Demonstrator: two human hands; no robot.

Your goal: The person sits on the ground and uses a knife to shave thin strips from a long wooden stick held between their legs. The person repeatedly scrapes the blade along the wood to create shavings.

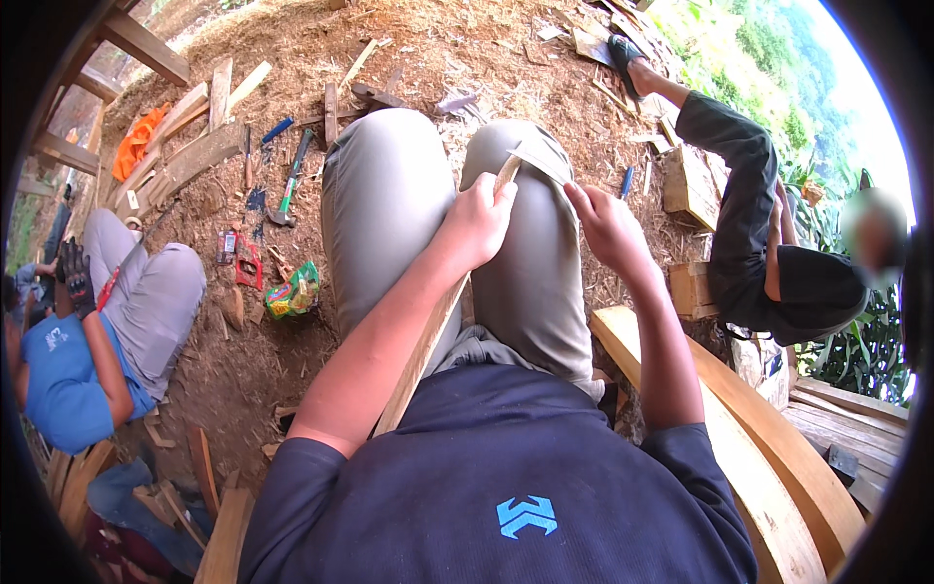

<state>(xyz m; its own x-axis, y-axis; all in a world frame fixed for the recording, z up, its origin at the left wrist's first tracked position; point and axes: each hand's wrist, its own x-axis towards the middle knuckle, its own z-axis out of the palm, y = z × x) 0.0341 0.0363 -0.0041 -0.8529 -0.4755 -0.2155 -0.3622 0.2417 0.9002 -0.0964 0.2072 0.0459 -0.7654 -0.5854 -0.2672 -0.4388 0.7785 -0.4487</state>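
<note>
My left hand [479, 222] is closed around a long narrow wooden strip [424, 358]. The strip slants from beneath my left forearm, across my lap, to its upper end over my right knee. In my right hand [613, 230] is what looks like a knife [541, 163]; its thin pale blade lies across the strip's upper end, while its handle is hidden in my fist. Both of my hands are above my right thigh, the right one beside the knee.
On the chip-covered ground to the left lie a hammer [290, 185], a red tool [249, 267] and a green packet [294, 292]. A person in blue [73, 375] sits left, another in dark clothes [778, 282] right. Curved planks [769, 438] lie by my right side.
</note>
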